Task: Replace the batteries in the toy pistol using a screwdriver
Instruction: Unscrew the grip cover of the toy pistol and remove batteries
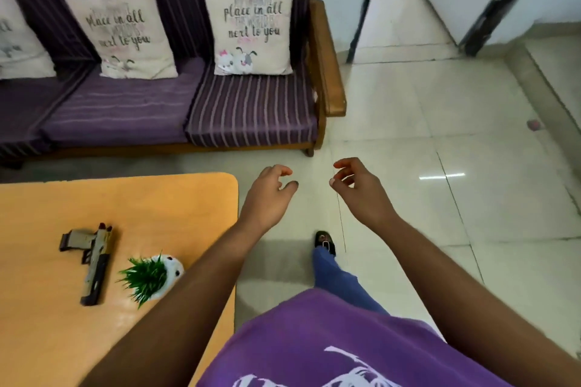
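The toy pistol (91, 261), tan and black with a gold trim, lies flat on the orange table (141, 207) at the left, barrel toward me. My left hand (270, 195) hovers over the floor just past the table's right edge, fingers loosely curled and holding nothing. My right hand (358, 188) hangs level with it further right, also loosely curled and empty. Both hands are well to the right of the pistol. I see no screwdriver and no batteries.
A small white pot with a green spiky plant (151, 276) stands on the table right of the pistol. A purple striped sofa (220, 110) with printed cushions faces the table. Pale tiled floor (440, 135) spreads to the right; my foot (325, 243) is on it.
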